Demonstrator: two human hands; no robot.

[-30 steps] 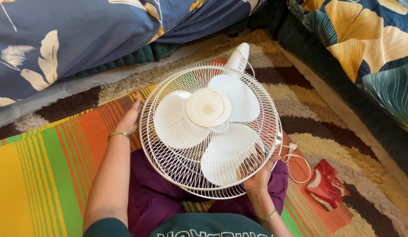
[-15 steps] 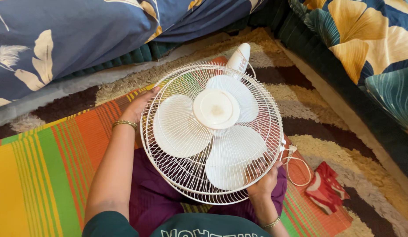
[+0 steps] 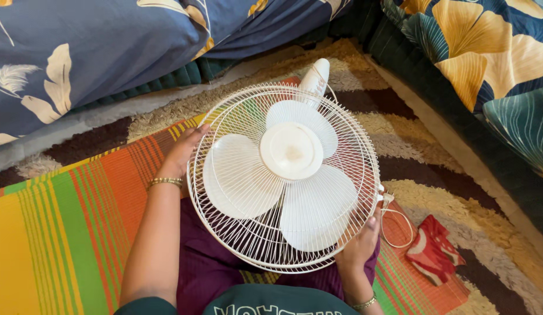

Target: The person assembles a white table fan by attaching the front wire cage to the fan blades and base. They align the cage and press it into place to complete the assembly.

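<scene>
Resting face-up on the person's lap, the white fan (image 3: 286, 175) occupied the middle of the view, its round wire grille (image 3: 236, 233) enclosing three broad white blades (image 3: 239, 175) and a circular centre cap (image 3: 292, 150). The left hand (image 3: 182, 153) was placed at the left edge of the grille, fingers curved around the rim and grasping it; a thin gold bangle (image 3: 165, 182) sat on that wrist. The right hand (image 3: 360, 245) gripped the near right edge of the grille, the thumb lying against the outer wires and the fingers tucked under the rim, out of sight. A second bangle (image 3: 365, 303) showed on the right wrist at the near edge of the view. The fan's white motor housing (image 3: 315, 79) projected from beneath the grille at the far side, pointing away from the person. A white cord (image 3: 394, 219) looped out from the right edge of the grille, just beside the right hand, and lay on the floor covering. A striped mat (image 3: 61, 227) in orange, green and yellow extended to the left beneath the person's purple garment (image 3: 207, 262). A folded red and white cloth (image 3: 435, 248) lay to the right, near the cord loop, on a shaggy brown and cream rug (image 3: 458, 181). Blue bedding with a pale leaf print (image 3: 96, 52) bordered the far left, and dark cushions with large yellow leaves (image 3: 487, 58) bordered the far right.
</scene>
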